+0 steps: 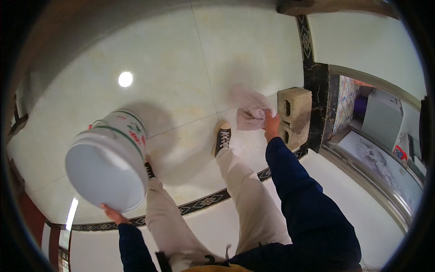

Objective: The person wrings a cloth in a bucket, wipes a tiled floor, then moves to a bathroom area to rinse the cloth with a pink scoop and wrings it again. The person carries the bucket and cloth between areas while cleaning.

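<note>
A white plastic bucket [105, 166] with green bands and red and green print is tilted, its open mouth facing up toward me. No contents show on the inner wall that I can see. My left hand [115, 214] grips the bucket's rim at the near side, the fingers partly hidden by it. In my right hand [272, 124] is a pale pink cloth [251, 114], bunched at the grip and hanging loose. Part of the cloth is blurred. The cloth is just left of a concrete block [295, 117].
Glossy cream floor tiles [183, 74] spread around my feet, with a dark patterned border [207, 201] along them. My right shoe [222, 137] stands between bucket and block. To the right is a doorway with a metal-framed door [373, 163]. A wooden piece [333, 7] lies at the top.
</note>
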A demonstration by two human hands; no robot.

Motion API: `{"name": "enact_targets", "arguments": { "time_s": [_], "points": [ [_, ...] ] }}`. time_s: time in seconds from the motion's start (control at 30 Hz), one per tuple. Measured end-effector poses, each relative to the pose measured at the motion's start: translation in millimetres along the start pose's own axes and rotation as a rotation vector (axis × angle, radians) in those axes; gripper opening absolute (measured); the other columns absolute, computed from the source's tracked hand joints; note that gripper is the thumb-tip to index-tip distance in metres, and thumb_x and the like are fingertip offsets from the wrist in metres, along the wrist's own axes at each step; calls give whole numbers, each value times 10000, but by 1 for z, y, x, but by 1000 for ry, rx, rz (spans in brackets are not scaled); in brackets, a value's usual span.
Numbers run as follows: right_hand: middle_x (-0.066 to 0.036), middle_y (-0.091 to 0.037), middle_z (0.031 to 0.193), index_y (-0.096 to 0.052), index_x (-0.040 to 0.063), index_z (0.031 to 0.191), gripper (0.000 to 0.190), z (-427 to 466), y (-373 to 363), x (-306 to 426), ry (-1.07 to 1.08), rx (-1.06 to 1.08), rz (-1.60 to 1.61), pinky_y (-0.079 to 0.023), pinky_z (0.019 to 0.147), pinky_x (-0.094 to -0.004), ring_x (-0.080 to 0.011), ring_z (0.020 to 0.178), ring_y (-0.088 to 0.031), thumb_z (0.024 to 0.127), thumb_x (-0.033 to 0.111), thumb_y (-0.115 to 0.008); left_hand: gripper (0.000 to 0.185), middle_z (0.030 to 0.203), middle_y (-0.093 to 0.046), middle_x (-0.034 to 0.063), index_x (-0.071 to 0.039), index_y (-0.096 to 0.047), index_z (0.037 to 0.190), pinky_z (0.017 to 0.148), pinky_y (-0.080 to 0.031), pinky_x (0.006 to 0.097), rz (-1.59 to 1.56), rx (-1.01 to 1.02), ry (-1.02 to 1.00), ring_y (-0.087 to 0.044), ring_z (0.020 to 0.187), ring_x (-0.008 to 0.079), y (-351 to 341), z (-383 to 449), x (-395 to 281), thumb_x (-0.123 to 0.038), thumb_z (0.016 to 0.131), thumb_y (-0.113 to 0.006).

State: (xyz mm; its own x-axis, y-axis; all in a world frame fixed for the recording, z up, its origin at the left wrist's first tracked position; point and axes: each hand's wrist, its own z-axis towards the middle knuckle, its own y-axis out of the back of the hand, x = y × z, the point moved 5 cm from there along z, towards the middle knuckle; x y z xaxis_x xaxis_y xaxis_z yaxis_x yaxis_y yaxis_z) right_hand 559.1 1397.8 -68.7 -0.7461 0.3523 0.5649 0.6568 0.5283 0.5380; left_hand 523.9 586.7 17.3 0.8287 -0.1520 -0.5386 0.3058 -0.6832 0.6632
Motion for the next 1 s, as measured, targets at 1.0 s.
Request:
{"name": "enact_targets", "arguments": {
  "time_s": [1.0],
  "points": [
    [-26,-284,1508,-460,379,1326,558,-69,-571,124,1586,724,-1140,-216,1036,-656,-326,1409,-170,805,426,-654,603,1271,-483,120,-13,-468,1303,1007,-368,417,23,-263,-152,-472,1155,242,-1,-20,5,-502,952,-439]
  ]
}}
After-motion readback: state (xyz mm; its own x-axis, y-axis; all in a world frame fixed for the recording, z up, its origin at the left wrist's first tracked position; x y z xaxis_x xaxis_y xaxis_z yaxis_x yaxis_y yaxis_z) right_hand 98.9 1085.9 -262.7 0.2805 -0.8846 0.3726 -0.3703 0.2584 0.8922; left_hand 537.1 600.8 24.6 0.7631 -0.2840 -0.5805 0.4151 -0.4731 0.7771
